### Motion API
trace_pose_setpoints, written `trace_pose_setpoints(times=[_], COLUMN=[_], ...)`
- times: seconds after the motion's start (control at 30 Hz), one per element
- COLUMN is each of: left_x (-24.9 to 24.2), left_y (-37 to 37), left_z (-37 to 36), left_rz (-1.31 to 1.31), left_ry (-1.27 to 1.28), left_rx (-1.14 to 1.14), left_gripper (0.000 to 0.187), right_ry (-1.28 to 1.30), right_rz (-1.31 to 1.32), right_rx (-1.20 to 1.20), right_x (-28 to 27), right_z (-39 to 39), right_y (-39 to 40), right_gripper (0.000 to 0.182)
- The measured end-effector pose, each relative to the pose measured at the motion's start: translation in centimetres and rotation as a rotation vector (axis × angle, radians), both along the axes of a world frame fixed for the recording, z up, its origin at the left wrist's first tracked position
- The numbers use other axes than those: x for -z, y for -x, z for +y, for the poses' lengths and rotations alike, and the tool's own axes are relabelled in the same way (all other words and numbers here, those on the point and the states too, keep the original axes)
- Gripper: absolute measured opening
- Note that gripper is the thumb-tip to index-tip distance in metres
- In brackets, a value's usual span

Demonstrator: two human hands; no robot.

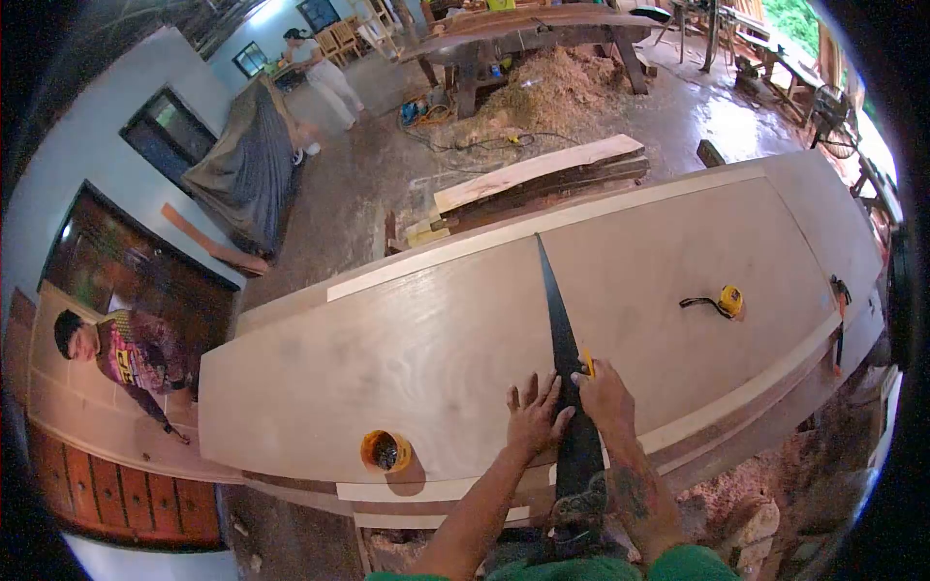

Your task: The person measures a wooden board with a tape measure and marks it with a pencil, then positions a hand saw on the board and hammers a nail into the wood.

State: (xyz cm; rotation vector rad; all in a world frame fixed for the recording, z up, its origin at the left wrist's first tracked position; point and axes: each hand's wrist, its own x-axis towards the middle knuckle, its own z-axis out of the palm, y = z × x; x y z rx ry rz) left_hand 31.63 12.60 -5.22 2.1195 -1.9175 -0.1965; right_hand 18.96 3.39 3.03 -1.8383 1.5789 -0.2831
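A long black tapering straightedge (559,334) lies across the large pale wooden panel (426,339), its narrow tip near the far edge. My left hand (535,414) rests with spread fingers on the panel, against the straightedge's left side. On the right side, my right hand (605,392) grips a yellow pencil (587,360) next to the straightedge's edge. The pencil points up and away from me. Light wooden strips (542,242) run along the panel's far and near edges.
A yellow container (386,451) stands left of my hands. A yellow tape measure (729,301) and a hammer (841,320) lie to the right. One person (131,353) is at the far left, another (325,73) stands farther back. Planks (542,172) lie beyond the panel.
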Motion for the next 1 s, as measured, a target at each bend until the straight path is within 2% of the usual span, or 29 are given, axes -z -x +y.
trace_pose_setpoints(times=[0.13, 0.53, 0.63, 0.73, 0.97, 1.0], left_x=[-0.3, -0.4, -0.5, -0.5, -0.1, -0.1], left_y=[-0.2, -0.3, -0.3, -0.3, -0.1, -0.4], left_z=[-0.3, -0.6, -0.5, -0.4, -0.2, -0.3], left_rz=[0.045, 0.023, 0.015, 0.036, 0.04, 0.039], left_ry=[0.004, -0.016, -0.004, 0.009, 0.004, -0.017], left_rx=[-0.002, 0.002, -0.001, 0.002, 0.013, 0.009], left_gripper=[0.066, 0.066, 0.065, 0.065, 0.066, 0.067], right_ry=[-0.11, -0.108, -0.138, -0.14, -0.111, -0.041], right_rz=[-0.035, -0.064, -0.088, -0.098, -0.14, -0.123], right_rx=[0.024, -0.029, -0.004, -0.002, -0.052, -0.078], right_x=[0.7, 1.1, 2.9, 1.3, 2.1, 2.9], right_z=[-0.8, -1.5, -1.7, -1.5, -1.5, -1.6], right_y=[0.2, 0.6, 0.8, 0.7, 1.1, 1.4], right_gripper=[0.038, 0.039, 0.039, 0.038, 0.039, 0.039])
